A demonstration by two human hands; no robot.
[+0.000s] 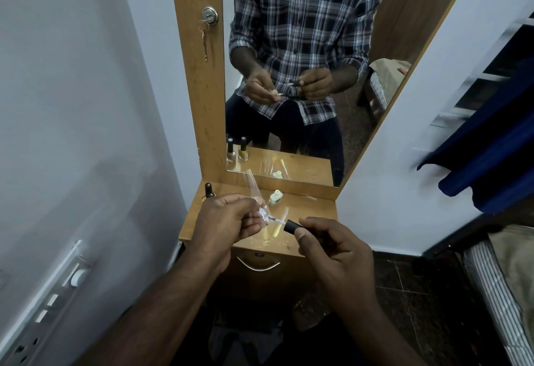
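Observation:
My left hand (228, 218) pinches a small clear artificial nail (265, 215) with a blue mark, above the wooden dresser top (312, 212). My right hand (332, 247) grips a black nail polish brush cap (293, 226), whose brush tip points left at the nail. Both hands hover just over the dresser's front edge. The mirror (303, 76) shows the same pose of a person in a checked shirt.
A black-capped polish bottle (208, 190) stands at the dresser's back left, a small white glue bottle (275, 197) in the middle, with clear plastic wrappers (254, 183) and a yellow stick (276, 231) nearby. A drawer handle (258, 266) is below. Keys (204, 36) hang from a lock.

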